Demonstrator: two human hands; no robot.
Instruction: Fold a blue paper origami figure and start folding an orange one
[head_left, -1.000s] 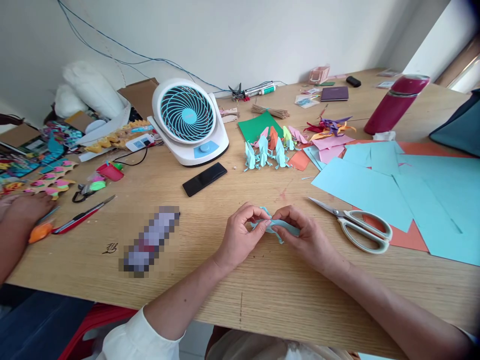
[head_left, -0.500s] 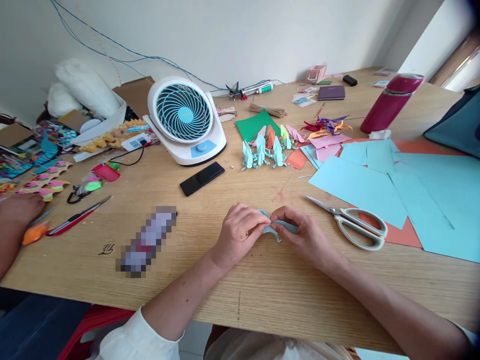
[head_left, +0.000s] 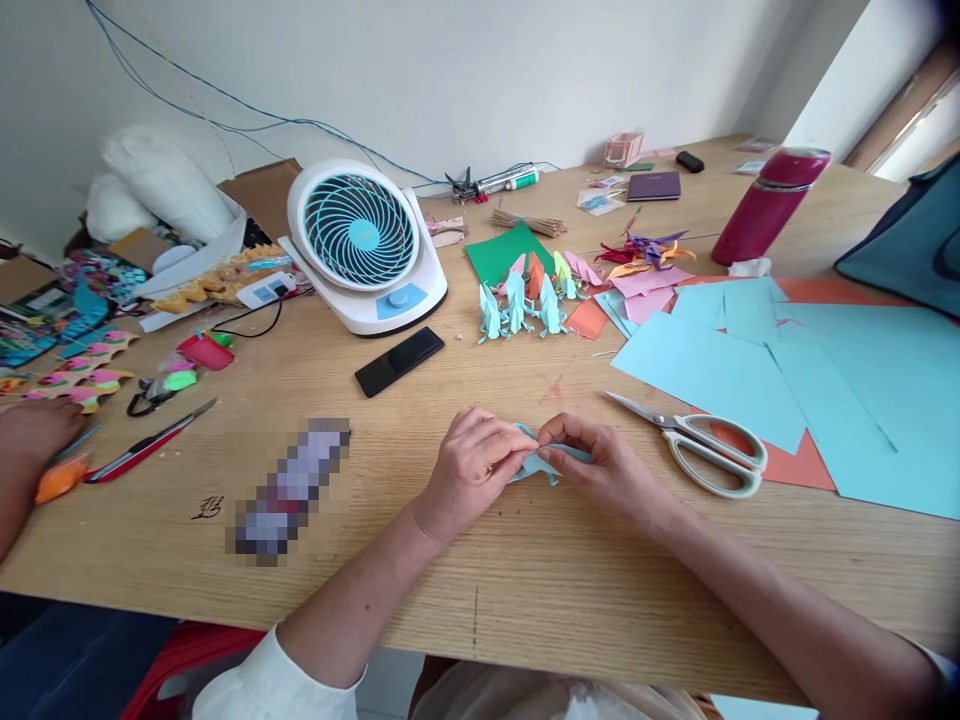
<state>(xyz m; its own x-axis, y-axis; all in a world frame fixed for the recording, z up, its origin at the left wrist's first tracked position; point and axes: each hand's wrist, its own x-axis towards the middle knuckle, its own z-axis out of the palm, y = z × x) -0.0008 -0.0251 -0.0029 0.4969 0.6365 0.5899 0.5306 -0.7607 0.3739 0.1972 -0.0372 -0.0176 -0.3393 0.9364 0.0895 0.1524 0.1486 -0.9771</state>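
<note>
Between my two hands is a small light-blue folded paper piece (head_left: 538, 466), low over the wooden table. My left hand (head_left: 474, 463) pinches its left side, thumb against fingertips. From the right, my right hand (head_left: 598, 462) pinches the same paper, and the fingertips of both hands meet near its middle. Much of the paper is hidden behind my fingers. Scissors with white handles (head_left: 712, 450) lie just right of my right hand. Beyond my hands stands a group of folded paper figures (head_left: 525, 300) in light blue, pink, orange and yellow-green.
Light-blue paper sheets (head_left: 720, 375) cover the table's right side, near a magenta flask (head_left: 772, 205). A white fan (head_left: 364, 245) stands behind a black phone (head_left: 400, 361). At the left edge rests another person's hand (head_left: 37, 440), near a red cutter (head_left: 150, 442).
The view has shifted slightly. Both hands keep their pinch, while the light-blue paper between them has turned a little and its lower edge looks different.
</note>
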